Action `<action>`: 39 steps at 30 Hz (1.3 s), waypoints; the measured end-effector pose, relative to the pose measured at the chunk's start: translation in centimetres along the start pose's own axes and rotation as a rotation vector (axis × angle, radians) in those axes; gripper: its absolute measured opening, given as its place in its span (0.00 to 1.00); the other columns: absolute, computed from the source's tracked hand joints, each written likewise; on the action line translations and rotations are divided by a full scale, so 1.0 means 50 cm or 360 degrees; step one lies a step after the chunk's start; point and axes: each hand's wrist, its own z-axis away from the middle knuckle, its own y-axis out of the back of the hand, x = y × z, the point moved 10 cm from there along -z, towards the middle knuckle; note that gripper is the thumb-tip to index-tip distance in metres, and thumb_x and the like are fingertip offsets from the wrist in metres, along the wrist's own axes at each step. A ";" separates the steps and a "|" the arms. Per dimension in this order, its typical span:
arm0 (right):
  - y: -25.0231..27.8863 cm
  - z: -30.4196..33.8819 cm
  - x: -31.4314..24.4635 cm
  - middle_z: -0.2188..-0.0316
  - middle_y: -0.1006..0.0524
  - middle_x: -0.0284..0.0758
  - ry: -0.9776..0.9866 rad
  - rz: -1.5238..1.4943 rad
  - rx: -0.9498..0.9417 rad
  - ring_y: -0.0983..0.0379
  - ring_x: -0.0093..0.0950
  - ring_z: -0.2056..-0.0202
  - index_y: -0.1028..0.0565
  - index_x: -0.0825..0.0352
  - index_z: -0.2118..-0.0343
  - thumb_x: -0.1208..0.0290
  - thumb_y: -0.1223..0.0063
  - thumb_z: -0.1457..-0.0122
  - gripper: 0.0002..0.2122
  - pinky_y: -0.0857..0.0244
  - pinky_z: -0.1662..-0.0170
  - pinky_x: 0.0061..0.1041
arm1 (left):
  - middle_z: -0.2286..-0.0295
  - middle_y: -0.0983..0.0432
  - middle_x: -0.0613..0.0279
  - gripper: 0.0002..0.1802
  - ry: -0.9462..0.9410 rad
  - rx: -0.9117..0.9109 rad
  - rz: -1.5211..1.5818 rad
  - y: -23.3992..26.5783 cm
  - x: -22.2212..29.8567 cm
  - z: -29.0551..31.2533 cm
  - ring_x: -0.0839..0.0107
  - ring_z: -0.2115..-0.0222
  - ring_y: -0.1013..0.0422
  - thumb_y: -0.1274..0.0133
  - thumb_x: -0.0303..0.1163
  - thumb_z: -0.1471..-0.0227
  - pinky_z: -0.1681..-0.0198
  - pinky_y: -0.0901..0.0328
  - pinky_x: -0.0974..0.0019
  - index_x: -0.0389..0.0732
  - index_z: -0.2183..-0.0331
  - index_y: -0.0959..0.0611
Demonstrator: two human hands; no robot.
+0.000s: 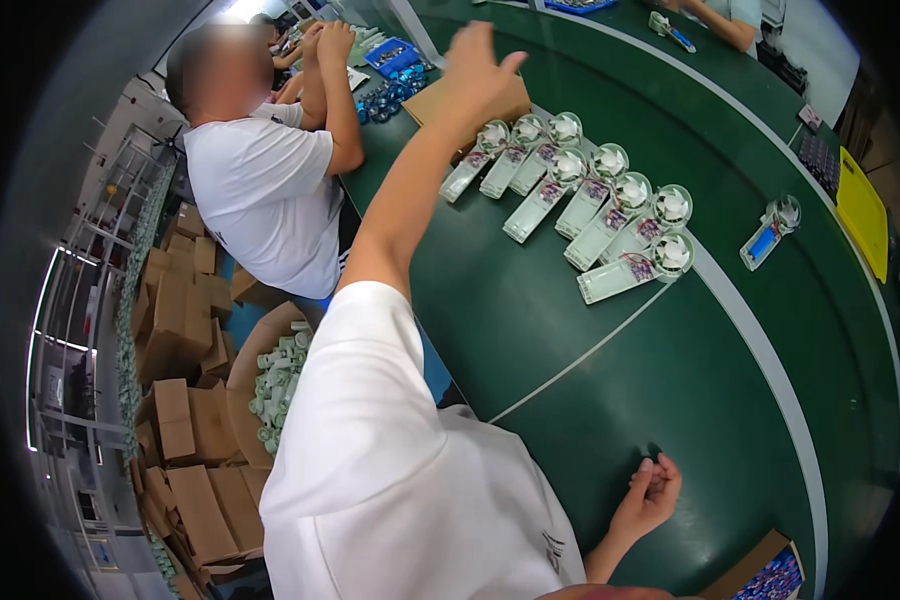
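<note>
Stretched out far ahead, my left hand is over a cardboard box, fingers extended and thumb apart, with nothing visible in it. Just to its right lie several open handheld fan halves in slanting rows. Each has a pale green shell, a white fan wheel and a small circuit board with wires. My right hand is low over the green table at the near right. Its fingers are curled together, and whatever they may hold is hidden.
One fan half with a blue battery lies on the green belt at right. A box of small blue parts is at the near right. To the left sit a person, cartons and a round bin of pale green parts.
</note>
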 end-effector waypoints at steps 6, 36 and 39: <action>0.000 0.004 -0.001 0.76 0.28 0.29 0.0062 0.0060 0.0113 0.35 0.14 0.77 0.25 0.71 0.60 0.76 0.44 0.40 0.07 0.39 0.74 0.13 | 0.39 0.44 0.48 0.51 0.0391 -0.1005 -0.0234 -0.126 -0.210 0.238 0.51 0.37 0.48 0.57 0.69 0.50 0.35 0.55 0.49 0.38 0.39 0.37; -1.248 -0.540 -0.451 0.50 0.24 0.46 0.0666 0.1380 -0.0537 0.29 0.42 0.47 0.23 0.70 0.53 0.25 0.64 0.52 0.46 0.37 0.46 0.37 | 0.38 0.72 0.27 0.72 0.1406 0.0025 0.0936 -0.067 -0.294 0.396 0.31 0.37 0.63 0.24 0.36 0.74 0.34 0.54 0.45 0.42 0.36 0.55; -1.265 -0.577 -0.457 0.51 0.24 0.48 0.0656 0.1509 -0.0560 0.29 0.43 0.47 0.25 0.71 0.51 0.26 0.65 0.50 0.46 0.38 0.45 0.38 | 0.38 0.71 0.26 0.70 0.1357 -0.0084 0.0929 -0.078 -0.302 0.368 0.31 0.37 0.62 0.25 0.38 0.72 0.35 0.54 0.45 0.43 0.36 0.54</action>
